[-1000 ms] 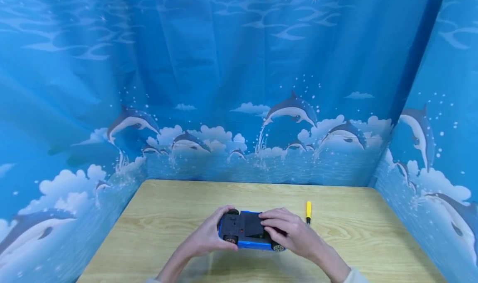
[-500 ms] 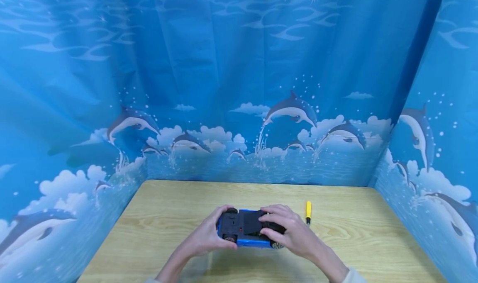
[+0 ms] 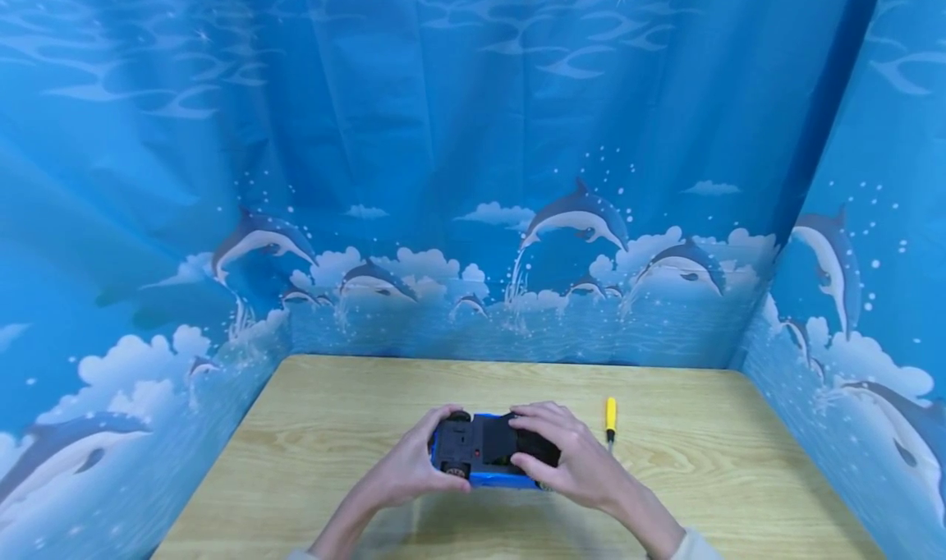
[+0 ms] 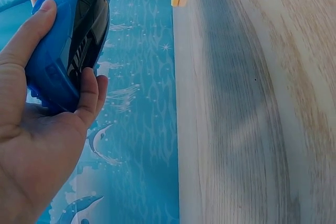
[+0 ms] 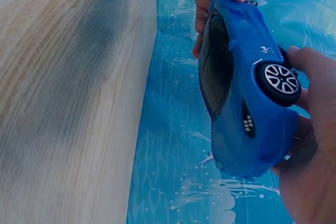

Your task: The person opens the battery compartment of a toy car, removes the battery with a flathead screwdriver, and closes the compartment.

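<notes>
A blue toy car (image 3: pixel 504 480) is held upside down over the table, its black underside and wheels facing up in the head view. My left hand (image 3: pixel 414 463) grips one end, thumb on the near side and fingers on the far side. In the left wrist view the thumb presses the blue body (image 4: pixel 60 40). At the other end, my right hand (image 3: pixel 572 455) curls its fingers and thumb around a black battery cover (image 3: pixel 498 438) on the underside. The cover sits tilted, with a dark opening beside it. A spoked wheel (image 5: pixel 282 80) shows near my right thumb.
A screwdriver (image 3: pixel 610 417) with a yellow and black handle lies on the wooden table (image 3: pixel 332 404), just beyond the right hand. A blue dolphin-print curtain (image 3: pixel 443 133) stands behind the table and along both sides.
The right hand's fingers have shifted along the car's underside, and the battery cover has tilted, widening the dark gap beside it. The left hand keeps its grip; the screwdriver stays put.
</notes>
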`<state>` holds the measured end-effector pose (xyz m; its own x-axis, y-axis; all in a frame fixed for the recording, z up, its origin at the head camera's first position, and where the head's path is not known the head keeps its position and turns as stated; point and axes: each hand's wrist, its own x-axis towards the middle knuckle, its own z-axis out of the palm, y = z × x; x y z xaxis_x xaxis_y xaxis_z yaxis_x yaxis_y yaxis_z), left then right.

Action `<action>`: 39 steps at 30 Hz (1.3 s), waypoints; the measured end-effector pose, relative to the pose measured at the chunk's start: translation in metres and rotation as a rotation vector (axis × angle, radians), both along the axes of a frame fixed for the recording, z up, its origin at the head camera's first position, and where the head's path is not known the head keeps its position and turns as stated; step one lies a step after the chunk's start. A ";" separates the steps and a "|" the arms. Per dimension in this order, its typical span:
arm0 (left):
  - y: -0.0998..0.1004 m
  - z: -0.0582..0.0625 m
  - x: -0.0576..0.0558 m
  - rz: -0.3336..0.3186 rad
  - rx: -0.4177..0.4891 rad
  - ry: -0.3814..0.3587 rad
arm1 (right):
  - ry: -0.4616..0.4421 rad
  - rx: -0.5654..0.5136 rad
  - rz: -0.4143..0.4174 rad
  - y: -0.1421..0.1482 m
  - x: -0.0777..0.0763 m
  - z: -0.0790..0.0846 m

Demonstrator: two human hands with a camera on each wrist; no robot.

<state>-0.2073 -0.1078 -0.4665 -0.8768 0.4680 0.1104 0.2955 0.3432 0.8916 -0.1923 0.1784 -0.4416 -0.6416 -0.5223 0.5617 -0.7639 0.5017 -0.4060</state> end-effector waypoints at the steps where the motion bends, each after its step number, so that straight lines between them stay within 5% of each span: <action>1: 0.000 0.000 0.000 0.002 0.000 -0.001 | -0.007 -0.002 0.001 0.000 0.000 0.000; 21: -0.001 0.008 0.004 0.022 0.014 -0.039 | 0.094 -0.158 0.002 0.010 -0.005 0.007; 39: -0.005 0.008 0.005 0.022 0.013 0.001 | 0.181 -0.223 -0.222 0.059 -0.008 0.014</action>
